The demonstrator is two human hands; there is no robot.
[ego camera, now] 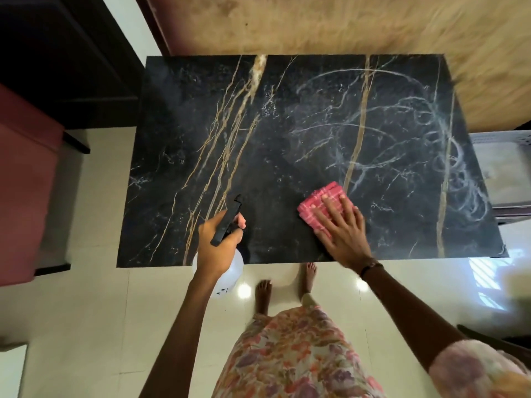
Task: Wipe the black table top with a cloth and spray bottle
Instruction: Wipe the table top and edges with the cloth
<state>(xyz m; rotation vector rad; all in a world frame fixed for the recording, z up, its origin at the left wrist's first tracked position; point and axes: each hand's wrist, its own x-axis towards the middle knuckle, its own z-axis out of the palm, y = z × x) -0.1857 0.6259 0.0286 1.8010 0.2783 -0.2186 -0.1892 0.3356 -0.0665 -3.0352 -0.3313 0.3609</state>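
The black table top has gold and white veins, and its right half carries curved wet wipe streaks. A folded pink checked cloth lies near the front edge, right of centre. My right hand presses flat on the cloth with its fingers spread. My left hand grips a spray bottle over the front edge, left of centre. The bottle has a black trigger head pointing out over the table and a white body that hangs below my hand.
A tan shaggy rug lies beyond the table. Dark furniture stands at the upper left and a reddish seat at the left. A white basket sits at the right. I stand barefoot on pale glossy floor tiles.
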